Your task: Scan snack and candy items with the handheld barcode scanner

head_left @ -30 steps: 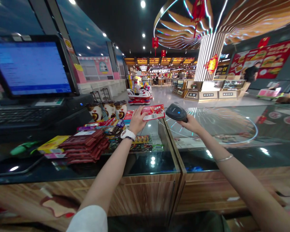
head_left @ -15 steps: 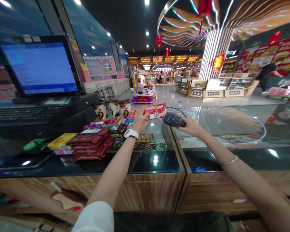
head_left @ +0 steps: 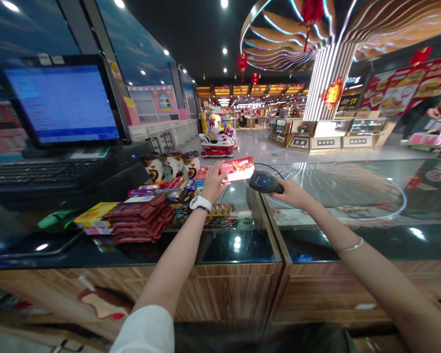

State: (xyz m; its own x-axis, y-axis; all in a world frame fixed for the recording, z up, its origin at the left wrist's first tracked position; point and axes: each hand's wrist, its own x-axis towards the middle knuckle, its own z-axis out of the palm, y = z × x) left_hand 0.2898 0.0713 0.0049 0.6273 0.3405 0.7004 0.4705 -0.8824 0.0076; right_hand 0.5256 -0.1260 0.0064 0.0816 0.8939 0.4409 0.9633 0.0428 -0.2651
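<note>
Above the glass counter, my left hand (head_left: pixel 213 184) grips the left end of a flat red box (head_left: pixel 238 169), whose lower side is lit bright. Just right of the box, my right hand (head_left: pixel 292 193) is closed around the handle of a black barcode scanner (head_left: pixel 263 182) with a small blue light. The scanner's head points left at the box, and a thin black cable rises behind it. Left of my left wrist lies a stack of dark red packets (head_left: pixel 139 218), with colourful snack packs (head_left: pixel 176 189) behind it.
A monitor (head_left: pixel 62 103) and black keyboard (head_left: pixel 33 171) stand at the left. Three patterned cups (head_left: pixel 173 164) are behind the snacks. A yellow box (head_left: pixel 95 214) lies beside the packets. Far right, a person (head_left: pixel 421 113) bends over a pink item (head_left: pixel 428 138).
A bright light now falls on the red box's lower side. Both hands keep almost the same place. The person at the far right has shifted slightly right.
</note>
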